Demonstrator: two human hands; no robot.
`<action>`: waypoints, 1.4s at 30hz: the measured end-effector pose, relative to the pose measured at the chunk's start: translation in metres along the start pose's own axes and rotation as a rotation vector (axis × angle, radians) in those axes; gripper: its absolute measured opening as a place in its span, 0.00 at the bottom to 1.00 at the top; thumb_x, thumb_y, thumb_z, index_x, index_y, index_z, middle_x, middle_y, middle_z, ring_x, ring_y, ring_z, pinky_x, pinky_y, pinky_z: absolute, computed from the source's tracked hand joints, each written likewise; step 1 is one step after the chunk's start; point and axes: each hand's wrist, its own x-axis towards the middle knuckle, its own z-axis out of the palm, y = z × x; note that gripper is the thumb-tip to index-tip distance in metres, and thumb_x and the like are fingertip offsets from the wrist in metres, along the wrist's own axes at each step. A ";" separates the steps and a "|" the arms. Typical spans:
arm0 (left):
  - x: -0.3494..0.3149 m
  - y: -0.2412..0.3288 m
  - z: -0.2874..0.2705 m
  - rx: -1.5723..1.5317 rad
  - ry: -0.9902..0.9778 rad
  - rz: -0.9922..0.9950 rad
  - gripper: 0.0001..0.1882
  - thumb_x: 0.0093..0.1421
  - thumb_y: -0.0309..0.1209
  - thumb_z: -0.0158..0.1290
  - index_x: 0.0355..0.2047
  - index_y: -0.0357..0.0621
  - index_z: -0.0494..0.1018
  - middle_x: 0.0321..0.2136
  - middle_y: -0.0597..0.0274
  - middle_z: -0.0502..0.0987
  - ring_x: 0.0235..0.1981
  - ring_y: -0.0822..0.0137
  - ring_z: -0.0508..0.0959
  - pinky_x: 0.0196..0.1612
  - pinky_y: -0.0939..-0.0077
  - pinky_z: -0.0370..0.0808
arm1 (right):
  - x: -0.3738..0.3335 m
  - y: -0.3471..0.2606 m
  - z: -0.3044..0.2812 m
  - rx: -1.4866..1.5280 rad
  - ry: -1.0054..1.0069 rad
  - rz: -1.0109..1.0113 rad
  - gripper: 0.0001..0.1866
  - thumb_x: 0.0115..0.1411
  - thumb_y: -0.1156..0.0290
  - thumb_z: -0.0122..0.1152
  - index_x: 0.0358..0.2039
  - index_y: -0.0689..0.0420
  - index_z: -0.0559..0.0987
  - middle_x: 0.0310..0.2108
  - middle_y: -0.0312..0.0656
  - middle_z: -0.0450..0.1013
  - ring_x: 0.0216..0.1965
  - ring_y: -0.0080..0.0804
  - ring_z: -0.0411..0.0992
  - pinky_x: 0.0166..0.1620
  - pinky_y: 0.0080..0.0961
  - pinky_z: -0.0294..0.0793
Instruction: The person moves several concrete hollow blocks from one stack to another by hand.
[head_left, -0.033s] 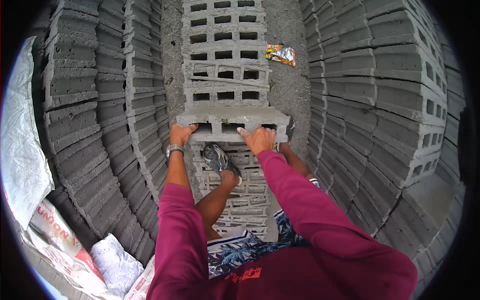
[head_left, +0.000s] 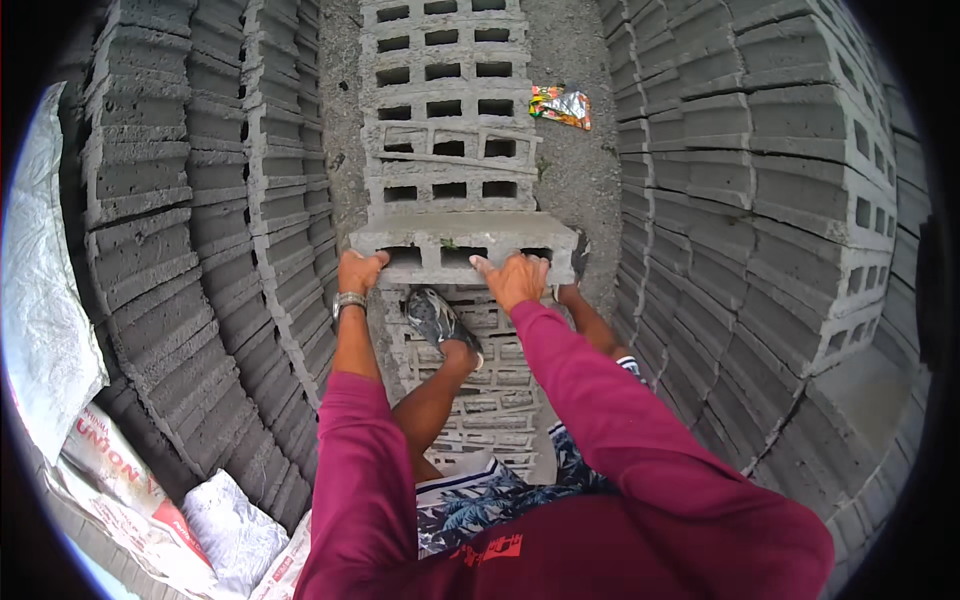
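- Two walls of stacked blocks flank the grip!
- Hollow-block row stretching just beyond it.
- Concrete block firmly in the grip: left hand clasping its left end, right hand clutching between middle and right holes.
- Shiny wrapper, beyond the right hand.

Over my feed I see gritty grey ground carrying a central row of hollow concrete blocks, with a crumpled, colourful foil wrapper just to its right and concrete block stacks flanking both sides.
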 end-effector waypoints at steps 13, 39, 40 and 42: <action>-0.229 0.076 0.027 0.240 0.349 -0.199 0.29 0.39 0.46 0.63 0.26 0.25 0.78 0.28 0.31 0.78 0.34 0.38 0.80 0.42 0.51 0.75 | 0.001 0.073 -0.089 0.044 -0.261 0.004 0.26 0.44 0.49 0.69 0.25 0.65 0.82 0.30 0.57 0.77 0.43 0.50 0.73 0.55 0.37 0.64; -0.590 0.442 0.000 -0.248 -0.186 0.762 0.35 0.55 0.46 0.64 0.06 0.41 0.55 0.09 0.71 0.57 0.15 0.76 0.56 0.15 0.68 0.50 | -0.173 0.227 -0.722 -0.182 0.521 -0.057 0.20 0.34 0.60 0.63 0.11 0.67 0.73 0.14 0.61 0.68 0.19 0.59 0.70 0.30 0.46 0.70; -0.594 0.452 0.016 -0.223 -0.209 0.783 0.35 0.54 0.47 0.64 0.06 0.41 0.55 0.09 0.71 0.58 0.15 0.76 0.56 0.14 0.69 0.51 | -0.174 0.248 -0.729 -0.183 0.525 -0.032 0.20 0.34 0.59 0.63 0.11 0.67 0.73 0.14 0.61 0.68 0.19 0.60 0.70 0.29 0.47 0.69; -0.602 0.468 0.043 -0.169 -0.247 0.814 0.37 0.54 0.49 0.64 0.06 0.36 0.58 0.08 0.68 0.59 0.14 0.76 0.57 0.14 0.66 0.53 | -0.173 0.288 -0.732 -0.173 0.537 0.005 0.21 0.34 0.59 0.64 0.11 0.68 0.73 0.14 0.61 0.68 0.20 0.60 0.70 0.27 0.47 0.69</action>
